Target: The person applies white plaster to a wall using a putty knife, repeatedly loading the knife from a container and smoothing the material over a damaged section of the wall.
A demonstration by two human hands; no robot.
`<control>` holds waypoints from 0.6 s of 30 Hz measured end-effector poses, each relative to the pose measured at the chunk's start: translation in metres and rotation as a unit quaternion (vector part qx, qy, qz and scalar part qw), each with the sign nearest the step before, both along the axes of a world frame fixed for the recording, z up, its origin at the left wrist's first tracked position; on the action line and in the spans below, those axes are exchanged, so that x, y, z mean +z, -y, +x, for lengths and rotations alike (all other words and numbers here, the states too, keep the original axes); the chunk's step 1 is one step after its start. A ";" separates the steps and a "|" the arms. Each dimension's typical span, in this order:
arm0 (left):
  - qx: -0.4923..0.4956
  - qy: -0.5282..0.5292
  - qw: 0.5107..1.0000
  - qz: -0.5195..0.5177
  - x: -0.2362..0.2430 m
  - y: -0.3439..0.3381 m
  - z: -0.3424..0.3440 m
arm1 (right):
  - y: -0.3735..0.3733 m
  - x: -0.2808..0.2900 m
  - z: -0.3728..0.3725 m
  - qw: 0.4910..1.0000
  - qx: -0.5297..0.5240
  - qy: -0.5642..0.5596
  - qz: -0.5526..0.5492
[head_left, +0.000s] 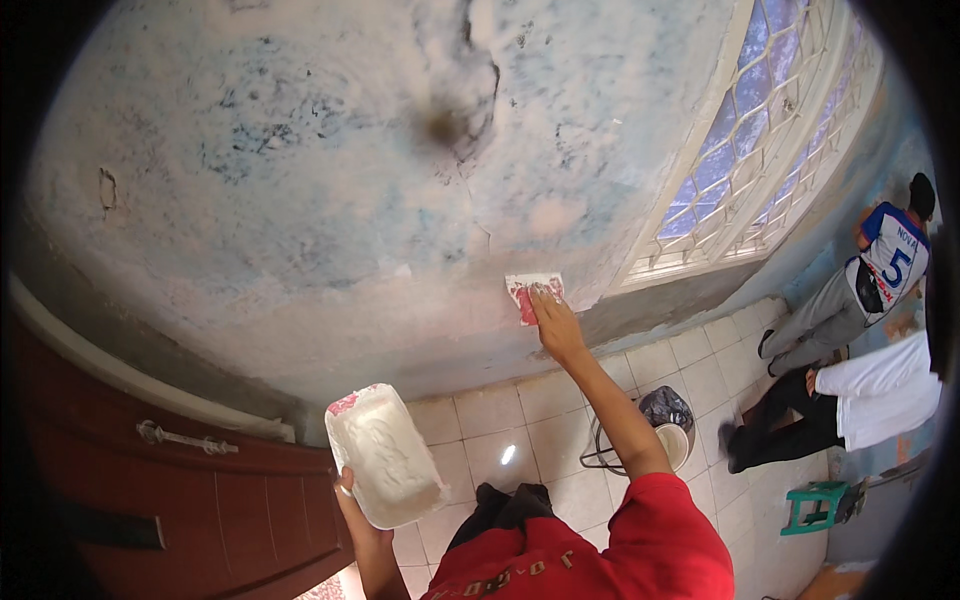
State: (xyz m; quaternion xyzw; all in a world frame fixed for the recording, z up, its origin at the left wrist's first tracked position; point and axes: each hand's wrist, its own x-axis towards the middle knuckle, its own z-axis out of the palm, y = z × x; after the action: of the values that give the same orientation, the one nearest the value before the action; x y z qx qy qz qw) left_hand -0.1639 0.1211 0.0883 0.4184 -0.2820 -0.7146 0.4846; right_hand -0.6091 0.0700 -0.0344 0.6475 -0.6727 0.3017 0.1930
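My left hand [352, 505] is closed round the side of a rectangular tub [340, 425] at the lower left. White paste [390, 455] lies inside the tub, and a patch of red shows at its far corner. Out in front, my right hand [545, 305] grips a flat red putty spreader [525, 308] smeared with white. The spreader rests against the lower part of the wall [350, 240], whose surface is patchy blue, white and pinkish. A dark crack [492, 85] runs down the wall above it.
A window with a white grille [740, 150] is at the upper right. Two people stand at the right, one in a white top [885, 390]. A bucket [673, 445], black bag [665, 407] and green stool [812, 508] are on the tiled floor. A brown door [230, 500] is at left.
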 end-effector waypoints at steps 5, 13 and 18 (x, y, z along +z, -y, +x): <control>0.007 0.008 1.000 0.002 0.000 -0.003 0.007 | 0.010 0.123 0.007 0.997 0.001 0.017 -0.079; -0.021 -0.012 1.000 0.007 0.014 -0.010 -0.017 | 0.013 0.028 -0.004 0.999 -0.023 -0.006 -0.045; -0.007 -0.005 1.000 0.005 0.019 -0.019 -0.022 | -0.024 0.031 -0.022 0.993 0.016 0.101 0.055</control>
State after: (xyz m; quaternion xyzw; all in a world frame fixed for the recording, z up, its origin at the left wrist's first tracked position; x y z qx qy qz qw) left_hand -0.1859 0.1402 0.1076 0.4158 -0.2786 -0.7212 0.4789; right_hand -0.6312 0.0941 -0.0037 0.6342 -0.6937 0.3311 0.0834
